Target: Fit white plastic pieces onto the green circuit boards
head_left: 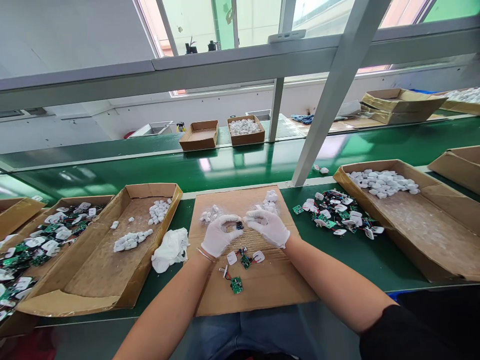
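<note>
Left hand (219,237), gloved: thumb and fingertips curled in, pinching a small dark part (239,225) above the cardboard sheet (262,292). Right hand (269,229), gloved: fingers bent toward thumb, tips just beside the part; can't tell if it grips anything. Nearer the wearer on the sheet: wired board (245,261) with white pieces either side, then green board (236,285). White bits (211,214) beyond left hand, white pile (270,201) beyond right. Sheet sits on green bench (300,202). Crumpled white cloth (170,250) left of it, then open carton (93,265) with white pieces. Board heap (339,212) to the right, beside another carton (431,235).
</note>
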A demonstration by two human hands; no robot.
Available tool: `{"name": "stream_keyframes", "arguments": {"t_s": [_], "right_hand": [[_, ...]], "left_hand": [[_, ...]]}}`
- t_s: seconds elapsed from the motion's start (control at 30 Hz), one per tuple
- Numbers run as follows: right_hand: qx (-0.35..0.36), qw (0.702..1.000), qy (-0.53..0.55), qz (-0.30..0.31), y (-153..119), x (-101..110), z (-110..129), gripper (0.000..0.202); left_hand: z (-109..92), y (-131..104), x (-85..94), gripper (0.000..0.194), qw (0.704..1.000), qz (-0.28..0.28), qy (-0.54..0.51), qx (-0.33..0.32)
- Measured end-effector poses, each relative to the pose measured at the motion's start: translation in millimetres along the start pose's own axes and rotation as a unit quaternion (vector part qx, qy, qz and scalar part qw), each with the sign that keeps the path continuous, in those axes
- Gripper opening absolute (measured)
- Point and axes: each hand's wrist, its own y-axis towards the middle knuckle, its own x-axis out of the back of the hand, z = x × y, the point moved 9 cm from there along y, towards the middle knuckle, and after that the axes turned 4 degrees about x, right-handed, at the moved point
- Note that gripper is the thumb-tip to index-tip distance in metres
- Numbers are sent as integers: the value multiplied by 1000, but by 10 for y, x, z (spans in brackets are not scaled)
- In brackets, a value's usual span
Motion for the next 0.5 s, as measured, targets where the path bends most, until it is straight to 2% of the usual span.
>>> {"name": "stream_keyframes", "arguments": {"t_s": [0.07,0.13,0.2,0.37,0.5], "right_hand": [[-20,1000,-16,-12,-11,26,-36,35],[-9,998,-56,-27,-10,54,5,29],[23,996,-83,-26,-2,41,86,22],[120,979,-161,31,-18,-92,235,18],[145,961,-235,27,-49,-99,249,18]], "left_hand": [[5,-2,20,41,1000,-12,18,5],[-27,-14,36,39,998,-25,49,-2],[-70,-31,47,35,996,-37,77,-10],[-169,-67,29,30,991,-42,117,-43],[-169,-68,19,31,988,-43,141,-37]]}}
